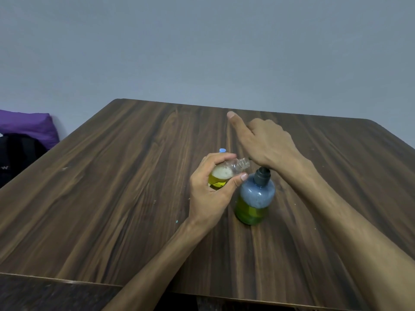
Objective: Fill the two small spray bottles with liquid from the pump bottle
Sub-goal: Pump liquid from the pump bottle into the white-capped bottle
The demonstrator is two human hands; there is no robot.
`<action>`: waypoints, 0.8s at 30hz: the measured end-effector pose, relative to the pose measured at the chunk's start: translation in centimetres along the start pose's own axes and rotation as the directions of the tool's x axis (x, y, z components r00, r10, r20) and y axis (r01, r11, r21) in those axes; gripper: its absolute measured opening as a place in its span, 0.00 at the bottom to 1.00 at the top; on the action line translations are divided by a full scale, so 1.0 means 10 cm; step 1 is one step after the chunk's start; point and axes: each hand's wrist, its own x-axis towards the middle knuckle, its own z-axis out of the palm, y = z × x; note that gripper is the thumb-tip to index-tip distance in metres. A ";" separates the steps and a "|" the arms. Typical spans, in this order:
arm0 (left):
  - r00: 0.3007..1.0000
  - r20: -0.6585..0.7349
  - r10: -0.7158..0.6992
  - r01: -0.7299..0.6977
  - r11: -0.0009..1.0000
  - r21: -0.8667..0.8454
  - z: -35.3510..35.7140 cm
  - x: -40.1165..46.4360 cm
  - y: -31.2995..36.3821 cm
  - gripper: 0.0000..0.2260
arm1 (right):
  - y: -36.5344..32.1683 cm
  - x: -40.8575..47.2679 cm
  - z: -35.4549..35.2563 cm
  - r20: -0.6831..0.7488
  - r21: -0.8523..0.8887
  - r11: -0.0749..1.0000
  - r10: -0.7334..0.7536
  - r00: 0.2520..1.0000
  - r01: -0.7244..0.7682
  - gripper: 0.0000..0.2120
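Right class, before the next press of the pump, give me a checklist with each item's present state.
1. Small bottle gripped by left hand: ok.
2. Its neck uncapped: ok.
3. Its open neck under the pump spout: cannot tell, the right hand hides the spout.
4. Room left in the small bottle: ok, yellow liquid fills only its lower part.
5. Pump bottle upright on the table and holding liquid: ok.
6. Second small bottle ready: cannot tell, only a blue cap shows behind the left hand.
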 end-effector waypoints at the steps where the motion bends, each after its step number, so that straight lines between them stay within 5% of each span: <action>1: 1.000 0.002 -0.008 0.008 1.000 -0.002 0.00 0.00 -0.01 0.17 | 0.01 -0.01 0.02 0.032 -0.006 1.000 0.013 0.999 -0.013 0.35; 24: 1.000 0.004 0.006 -0.006 1.000 0.006 0.00 0.00 -0.02 0.17 | 0.02 0.01 0.04 -0.009 -0.014 0.999 -0.029 1.000 0.029 0.35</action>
